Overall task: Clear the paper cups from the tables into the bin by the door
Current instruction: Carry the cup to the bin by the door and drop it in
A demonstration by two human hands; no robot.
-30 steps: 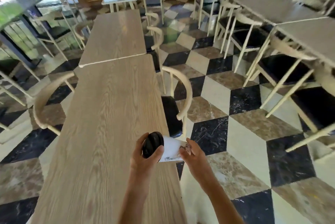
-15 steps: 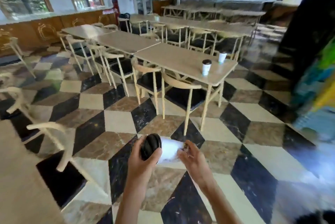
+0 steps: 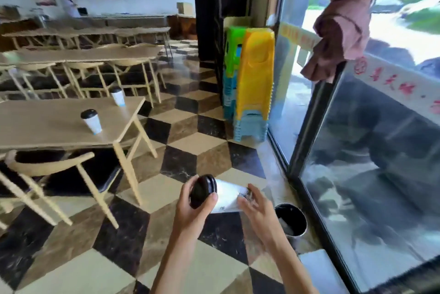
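Observation:
I hold a white paper cup (image 3: 226, 196) with a black lid on its side between both hands. My left hand (image 3: 192, 208) grips the lid end and my right hand (image 3: 258, 208) cups the base. A round metal bin (image 3: 291, 221) with a dark liner stands on the floor just right of my right hand, beside the glass door. Two more lidded white cups stand upright on the wooden table (image 3: 47, 124) at left: one (image 3: 91, 121) near its front and one (image 3: 118, 96) near its far corner.
A stack of yellow, green and blue plastic stools (image 3: 254, 84) stands against the wall ahead. The glass door (image 3: 371, 150) and a tied brown curtain (image 3: 340, 31) fill the right side. Wooden chairs (image 3: 59, 174) and further tables line the left; checkered floor lies between.
My view has swung right from the long table, across the room, to the glass door. The bin has come into view. Both hands keep the same hold on the cup.

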